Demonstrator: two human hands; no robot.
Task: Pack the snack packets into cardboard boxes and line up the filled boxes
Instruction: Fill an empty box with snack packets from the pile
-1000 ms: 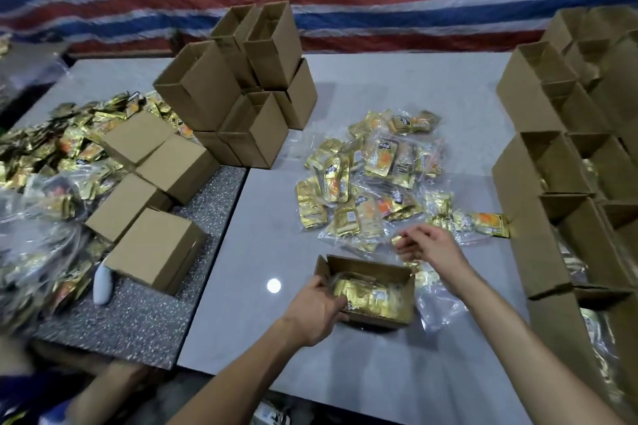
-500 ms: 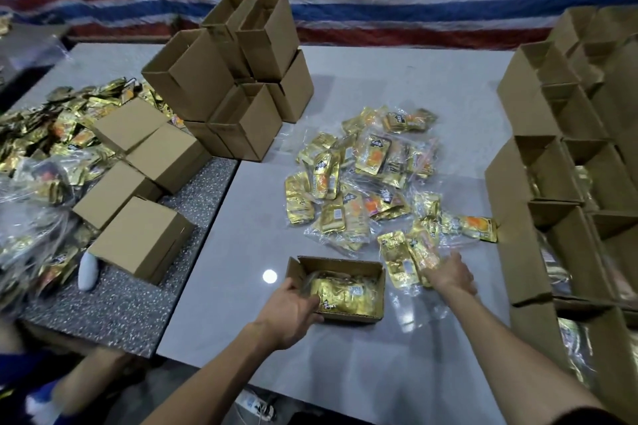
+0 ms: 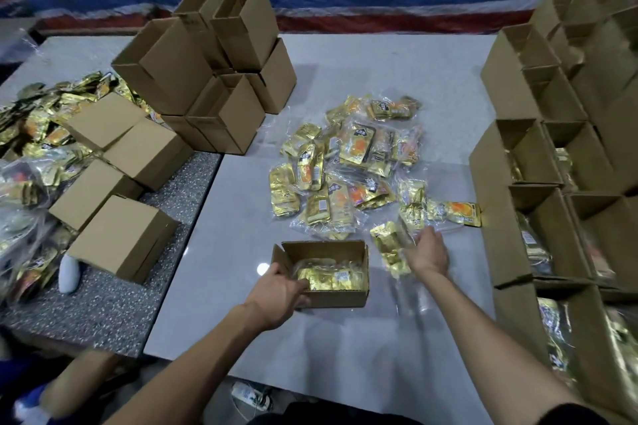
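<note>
An open cardboard box [image 3: 331, 299] lies on the grey table [image 3: 310, 338] in front of me, with gold snack packets inside. My left hand [image 3: 276, 290] grips its left wall, fingers curled over the rim. My right hand [image 3: 426, 250] is just right of the box and holds a clear bag of gold packets [image 3: 390, 247] a little above the table. A loose pile of gold snack packets [image 3: 348, 166] lies beyond the box.
Filled open boxes [image 3: 538, 203] stand in rows along the right. Empty boxes [image 3: 214, 65] are stacked at the back left, closed ones [image 3: 121, 238] on the speckled table beside more packets [image 3: 38, 134]. Another person's arm [image 3: 76, 386] shows at bottom left.
My right hand reached into the pile, took a bag of packets and drew it back toward the box. My left hand stayed on the box's left wall.
</note>
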